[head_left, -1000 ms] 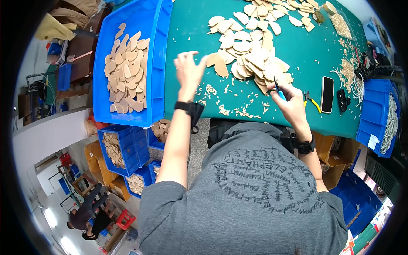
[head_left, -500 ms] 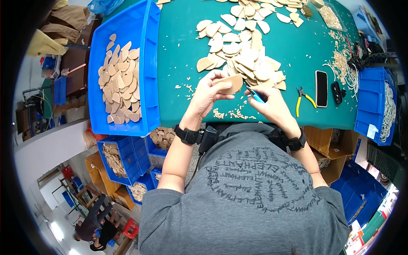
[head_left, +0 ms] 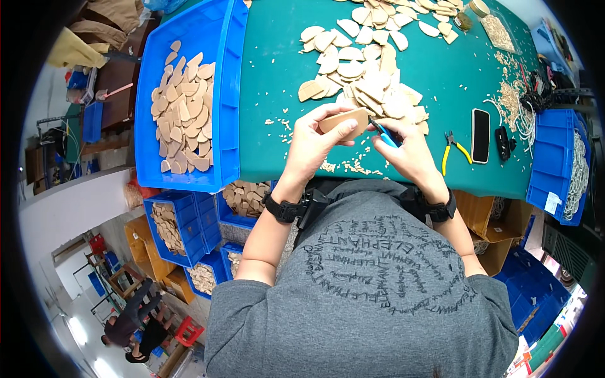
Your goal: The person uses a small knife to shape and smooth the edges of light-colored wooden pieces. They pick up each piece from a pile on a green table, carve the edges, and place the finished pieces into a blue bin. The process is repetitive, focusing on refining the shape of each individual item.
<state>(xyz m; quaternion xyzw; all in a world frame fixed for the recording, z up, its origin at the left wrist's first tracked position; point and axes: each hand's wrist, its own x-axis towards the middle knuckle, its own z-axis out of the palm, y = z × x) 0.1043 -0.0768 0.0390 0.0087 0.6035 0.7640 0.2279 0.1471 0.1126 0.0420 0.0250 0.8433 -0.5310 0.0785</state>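
Observation:
My left hand grips a flat, rounded wooden piece above the near edge of the green table. My right hand is closed around a blue-handled cutting tool whose tip meets the right edge of that piece. Just beyond my hands lies a heap of similar wooden pieces. Pale wood chips are scattered on the table under my hands.
A big blue bin on the left holds several wooden pieces. Yellow-handled pliers, a phone and a black object lie to the right. Blue crates stand at right, more bins below the table. People sit at lower left.
My left hand came off the table, took up a wooden piece and brought it to my right hand. The tool now touches the piece's edge.

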